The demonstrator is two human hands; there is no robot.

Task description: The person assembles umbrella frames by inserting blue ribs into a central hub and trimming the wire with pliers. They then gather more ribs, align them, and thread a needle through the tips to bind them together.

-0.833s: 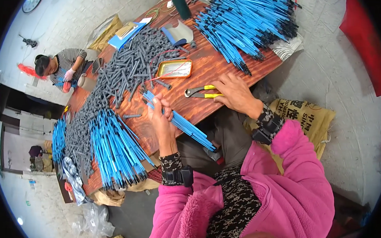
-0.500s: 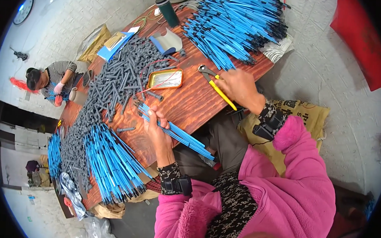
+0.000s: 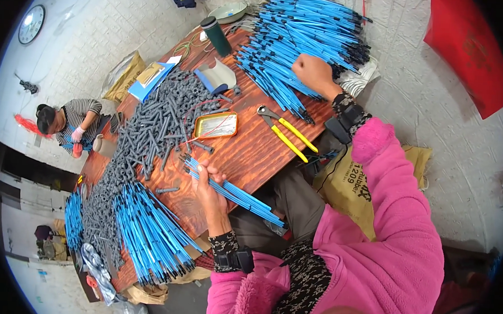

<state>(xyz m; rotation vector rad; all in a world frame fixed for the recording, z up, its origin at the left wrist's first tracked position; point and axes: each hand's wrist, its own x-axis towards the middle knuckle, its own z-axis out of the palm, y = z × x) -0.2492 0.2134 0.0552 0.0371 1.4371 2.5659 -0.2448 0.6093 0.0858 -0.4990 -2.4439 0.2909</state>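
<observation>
A small bundle of thin blue rods (image 3: pixel 252 202) with dark tips lies in my left hand (image 3: pixel 209 194), which is closed around it near the table's front edge. Up at the far right, my right hand (image 3: pixel 314 75) is curled into a fist over the large heap of blue rods (image 3: pixel 306 29); whatever its fingers hold, if anything, is hidden. Between my two hands, pincers with yellow handles (image 3: pixel 289 143) lie untouched on the wooden table, jaws toward the far side. A single grey ribbed piece (image 3: pixel 167 190) rests left of my left hand.
Many grey plugs (image 3: pixel 151 123) cover the table's left half, beside a fan of blue rods (image 3: pixel 151 231). A shallow yellow-rimmed tin (image 3: pixel 215 136) holds thin silvery pieces. A dark green flask (image 3: pixel 217 38) stands at the back. Across the table, another person (image 3: pixel 83 114) handles blue rods.
My right hand has moved from beside the pincers up and away to the blue heap. The pincers now lie free. My left hand still holds its bundle.
</observation>
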